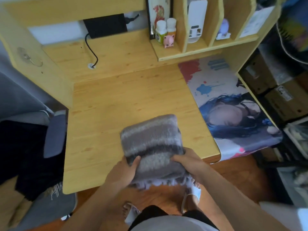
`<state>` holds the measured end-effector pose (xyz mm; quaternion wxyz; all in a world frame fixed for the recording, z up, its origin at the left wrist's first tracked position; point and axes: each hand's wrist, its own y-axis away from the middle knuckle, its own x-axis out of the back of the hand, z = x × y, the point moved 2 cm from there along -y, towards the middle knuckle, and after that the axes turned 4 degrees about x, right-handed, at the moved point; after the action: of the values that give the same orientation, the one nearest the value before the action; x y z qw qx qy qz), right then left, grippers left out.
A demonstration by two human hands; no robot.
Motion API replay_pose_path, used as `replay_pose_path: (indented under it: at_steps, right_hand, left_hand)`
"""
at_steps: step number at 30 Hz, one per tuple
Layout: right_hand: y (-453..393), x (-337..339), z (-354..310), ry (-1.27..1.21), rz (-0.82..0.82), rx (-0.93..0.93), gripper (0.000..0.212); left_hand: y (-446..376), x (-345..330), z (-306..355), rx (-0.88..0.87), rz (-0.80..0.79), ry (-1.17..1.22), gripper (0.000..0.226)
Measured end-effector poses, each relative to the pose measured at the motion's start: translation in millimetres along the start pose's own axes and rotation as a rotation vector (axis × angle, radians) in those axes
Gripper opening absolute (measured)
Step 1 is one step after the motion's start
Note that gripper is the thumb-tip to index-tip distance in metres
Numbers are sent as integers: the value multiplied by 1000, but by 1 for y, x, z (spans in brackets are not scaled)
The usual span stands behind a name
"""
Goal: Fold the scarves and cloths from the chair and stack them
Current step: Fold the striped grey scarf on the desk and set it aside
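Nearest, the left hand [124,172] and the right hand [188,165] each clamp one near corner of a folded grey striped scarf [151,144], thumbs on top and fingers curled under. The scarf's near fringe hangs past the near edge of the tabletop [103,117], while its far part lies flat on the wood, folded edge rounded and square to the desk.

To the left, a chair [55,134] stands just beside the tabletop's left edge, with dark cloths [25,155] heaped on its seat and a fringed end dangling at the near side. Between scarf and chair the wood lies bare, and the bare stretch runs on past the scarf toward the far side.

To the right, a printed desk mat [225,100] covers the tabletop's right part and droops over the near edge; the scarf's right side lies near it but apart.

Farther off, a black cable [91,50] drops into a hole in the wood, and a raised shelf [191,52] carries two small bottles [165,30] and a pink pig figure [168,41].
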<state>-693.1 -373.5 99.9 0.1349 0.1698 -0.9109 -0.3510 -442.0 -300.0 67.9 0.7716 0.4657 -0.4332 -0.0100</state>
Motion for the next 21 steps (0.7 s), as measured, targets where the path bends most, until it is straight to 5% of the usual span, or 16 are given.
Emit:
replay_pose_path:
  at_steps: [3, 7, 9, 11, 13, 16, 21]
  right_hand:
    - [21, 50, -44, 220, 45, 208, 18]
    - [57, 135, -114, 424, 52, 423, 18]
    - [83, 187, -153, 514, 95, 560, 21]
    - [110, 239, -188, 687, 209, 735, 25]
    - [130, 284, -214, 901, 330, 953, 24]
    - [131, 342, -221, 1256, 503, 1191, 37]
    - [68, 405, -149, 1398, 774, 1118, 47]
  left_hand:
    - [23, 30, 42, -85, 43, -68, 76]
    - [90, 80, 170, -147, -171, 761, 28]
    - [117, 99, 235, -145, -416, 1180, 36]
    - [133, 121, 294, -221, -589, 1349, 65]
    - [140, 135, 348, -298, -706, 1381, 83]
    - [149, 132, 418, -401, -843, 1287, 75]
    - [119, 63, 489, -382, -532, 1210, 46]
